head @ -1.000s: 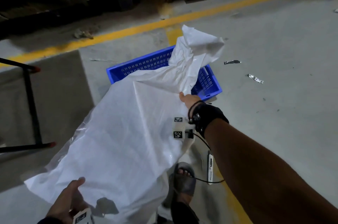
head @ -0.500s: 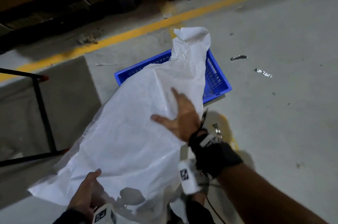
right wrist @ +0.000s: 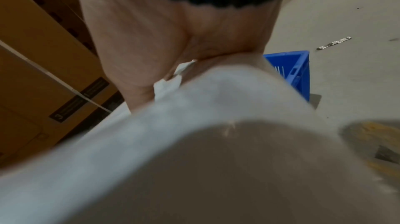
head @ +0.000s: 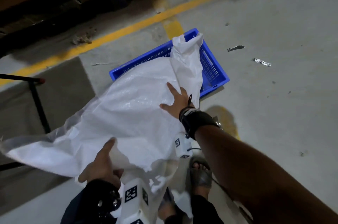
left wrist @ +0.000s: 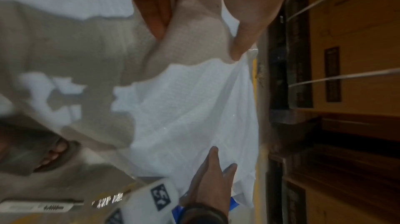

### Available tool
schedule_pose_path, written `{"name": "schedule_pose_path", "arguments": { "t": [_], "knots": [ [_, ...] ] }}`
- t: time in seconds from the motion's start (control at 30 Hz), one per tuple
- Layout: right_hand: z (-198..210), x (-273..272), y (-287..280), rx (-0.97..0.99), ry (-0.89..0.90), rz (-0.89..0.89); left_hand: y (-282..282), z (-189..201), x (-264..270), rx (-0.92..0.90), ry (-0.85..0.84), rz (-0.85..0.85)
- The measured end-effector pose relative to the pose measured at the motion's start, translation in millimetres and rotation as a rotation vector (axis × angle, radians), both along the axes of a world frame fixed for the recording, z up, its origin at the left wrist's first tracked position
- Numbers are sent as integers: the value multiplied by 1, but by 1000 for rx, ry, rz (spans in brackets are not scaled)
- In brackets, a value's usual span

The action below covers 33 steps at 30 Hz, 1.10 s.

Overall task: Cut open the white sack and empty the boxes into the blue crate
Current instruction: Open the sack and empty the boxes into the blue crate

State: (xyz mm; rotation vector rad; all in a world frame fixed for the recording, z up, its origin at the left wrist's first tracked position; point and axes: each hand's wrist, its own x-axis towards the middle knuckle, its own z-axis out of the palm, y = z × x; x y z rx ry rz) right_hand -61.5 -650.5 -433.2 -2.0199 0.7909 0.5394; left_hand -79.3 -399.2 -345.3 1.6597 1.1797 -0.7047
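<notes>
Sack [head: 128, 114] draped over crate [head: 215, 70] on floor [head: 274, 22], both hands on it.

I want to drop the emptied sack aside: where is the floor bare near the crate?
Bare concrete lies right of the blue crate, up to the foil scraps. Behind it, up to the yellow line, is also bare. The near side is crowded: white sack, both hands, sandalled foot.

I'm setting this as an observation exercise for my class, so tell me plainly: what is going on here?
A person stands over a white sack whose far end droops into a blue crate on the concrete floor. The right hand lies spread, fingers straight, on the sack's upper part. The left hand holds the near end, thumb on top of the fabric. No boxes can be seen, in the crate or elsewhere; the sack covers most of the crate's inside.
</notes>
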Motion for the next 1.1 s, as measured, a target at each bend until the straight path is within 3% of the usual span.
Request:
{"name": "schedule_pose_path", "arguments": {
  "t": [0.1, 0.23, 0.3, 0.37, 0.43, 0.5, 0.6, 0.73, 0.87, 1.0, 1.1],
  "knots": [
    [-3, 19, -10, -10, 32, -3, 5, 2, 3, 94, -184, 7],
    [-5, 43, -20, -24, 76, 7, 36, 12, -6, 430, -451, -266],
    [-6, 50, -25, -34, 94, 26, 50, 12, -13, 491, -478, -255],
    [-8, 53, -28, -51, 100, 48, 54, 11, -11, 384, -474, -182],
    [-9, 55, -31, -47, 103, 68, 55, 9, -6, 219, -314, -107],
    [-5, 56, -36, -22, 86, 74, 56, 8, 0, 217, -230, -126],
    [12, 44, -45, 35, -29, -14, 54, 14, 9, 236, -283, -90],
    [45, -9, -35, 7, -194, -110, 44, 34, 12, 131, -284, -44],
    [101, -78, 4, -25, -310, 11, 11, 66, 22, 20, -352, -95],
    [159, -124, 43, -12, -396, 12, -32, 96, 40, -139, -398, -70],
    [192, -142, 63, -220, -269, 167, -62, 115, 53, -217, -411, -96]
  ]
}}
